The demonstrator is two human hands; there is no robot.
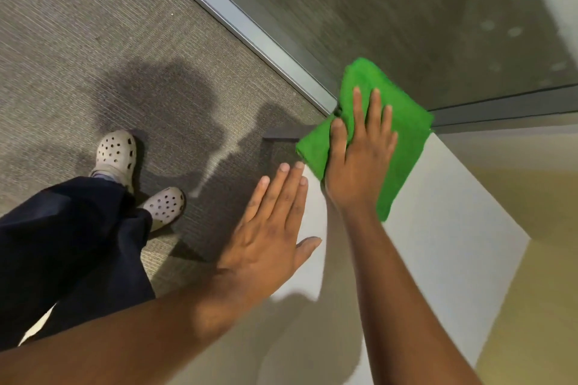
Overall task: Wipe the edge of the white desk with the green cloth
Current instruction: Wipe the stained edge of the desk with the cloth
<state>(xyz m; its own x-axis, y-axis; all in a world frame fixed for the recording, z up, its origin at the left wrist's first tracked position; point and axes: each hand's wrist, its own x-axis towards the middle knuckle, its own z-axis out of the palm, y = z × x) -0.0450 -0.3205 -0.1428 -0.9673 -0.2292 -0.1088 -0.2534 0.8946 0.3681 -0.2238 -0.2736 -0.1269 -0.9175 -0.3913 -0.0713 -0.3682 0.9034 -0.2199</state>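
- the left hand (269, 237) lies flat and open, palm down, at the near stretch of the white desk (438, 228), gripping nothing.
- its fingers (283, 187) are straight and close together, reaching over the desk's left edge so the tips hang above the carpet (93, 56); the thumb points off to the right across the desk top.
- just past those fingertips and a little to the right, the right hand (359, 153) presses flat on the green cloth (403, 134), fingers spread and stretched out, not curled round the fabric.
- the cloth sits under the right palm at the far left corner of the desk; it spills out beyond the right fingertips and past the little-finger side, and one corner trails back beside the wrist.
- the cloth's left part drapes over the desk edge, next to the right thumb.
- left of both hands, lower down, dark trousers (72, 244) and two pale perforated clogs (117, 150) stand on the carpet.
- beyond the right fingertips, a metal floor rail (237, 22) runs diagonally along the foot of a glass wall (406, 9) with pale dots.
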